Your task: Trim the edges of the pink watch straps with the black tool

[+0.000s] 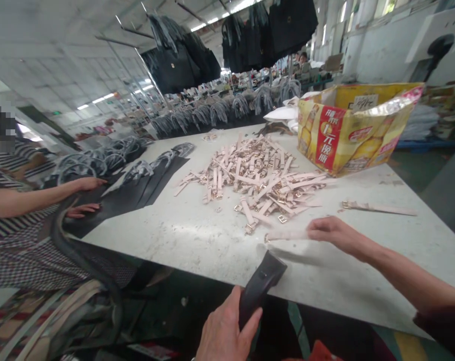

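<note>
My left hand [229, 326] is wrapped round a black handheld tool [263, 281] with a flat, wide nozzle, at the near edge of the white table [167, 240]. To its right, my right hand [327, 231] pinches the end of a pale pink strap [287, 235], whose gold buckle points left, just past the nozzle. Beyond both hands lies a large heap of similar buckled straps [253, 170]. One separate strap [381, 208] rests on the table at the right.
A yellow printed box [348, 135] stands at the table's back right. On the left, a person's hands [86, 195] touch black pieces [137, 193] beside wrapped handles. A thick black hose [88, 265] curves down at the left. Black bags [175, 65] hang overhead.
</note>
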A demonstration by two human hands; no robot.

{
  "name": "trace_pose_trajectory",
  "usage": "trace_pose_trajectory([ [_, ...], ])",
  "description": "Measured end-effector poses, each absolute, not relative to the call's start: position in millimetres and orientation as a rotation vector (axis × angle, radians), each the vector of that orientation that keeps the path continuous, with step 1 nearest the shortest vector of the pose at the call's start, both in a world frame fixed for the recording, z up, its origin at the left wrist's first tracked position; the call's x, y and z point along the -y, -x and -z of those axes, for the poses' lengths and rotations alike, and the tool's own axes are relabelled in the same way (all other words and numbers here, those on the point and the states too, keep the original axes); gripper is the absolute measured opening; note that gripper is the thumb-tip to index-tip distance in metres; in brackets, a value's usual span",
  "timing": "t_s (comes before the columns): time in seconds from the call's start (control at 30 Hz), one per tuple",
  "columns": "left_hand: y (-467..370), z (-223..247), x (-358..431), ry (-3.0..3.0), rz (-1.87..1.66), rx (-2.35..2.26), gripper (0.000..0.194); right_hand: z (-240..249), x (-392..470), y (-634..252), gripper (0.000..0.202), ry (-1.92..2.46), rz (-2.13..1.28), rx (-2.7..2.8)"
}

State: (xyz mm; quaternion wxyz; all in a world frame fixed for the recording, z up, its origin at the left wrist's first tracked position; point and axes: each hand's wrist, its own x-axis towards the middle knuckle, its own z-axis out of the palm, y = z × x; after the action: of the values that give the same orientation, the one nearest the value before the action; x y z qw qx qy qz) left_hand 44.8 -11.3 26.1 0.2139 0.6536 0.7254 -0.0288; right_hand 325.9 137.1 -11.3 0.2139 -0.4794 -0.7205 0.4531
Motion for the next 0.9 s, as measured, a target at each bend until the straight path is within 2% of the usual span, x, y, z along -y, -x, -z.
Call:
trace_pose_trajectory([
  [0.1, -49, -27, 12, -1.814, 0.061, -1.971, 0.024, 30, -104, -354, 0.020, 1.524, -1.168, 2.070],
  [0.23, -54, -26, 10, -1.843, 0.118, -1.959, 0.026, 37, -81, -366, 0.024, 1.694, -0.692, 2.229],
  [0.33, -55, -26, 6, -1.878, 0.134, -1.956, 0.030, 33, -77, -356, 0.029, 1.603, -0.411, 2.248],
  [0.47, -55, -27, 0, -1.932, 0.130, -1.968, 0.032, 32, -79, -331, 0.041, 1.210, -0.527, 2.255],
  [0.67, -58, -30, -10, -2.024, 0.198, -1.952, 0.032, 46, -92, -312, 0.013, 1.054, -0.750, 2.250],
  [0.83, -66, -34, -20, -2.065, 0.257, -1.909, 0.035, 53, -94, -309, 0.003, 1.045, -0.757, 2.252],
  [0.9, -68, -37, -24, -2.057, 0.283, -1.897, 0.035, 50, -94, -307, 0.006, 1.044, -0.728, 2.281],
])
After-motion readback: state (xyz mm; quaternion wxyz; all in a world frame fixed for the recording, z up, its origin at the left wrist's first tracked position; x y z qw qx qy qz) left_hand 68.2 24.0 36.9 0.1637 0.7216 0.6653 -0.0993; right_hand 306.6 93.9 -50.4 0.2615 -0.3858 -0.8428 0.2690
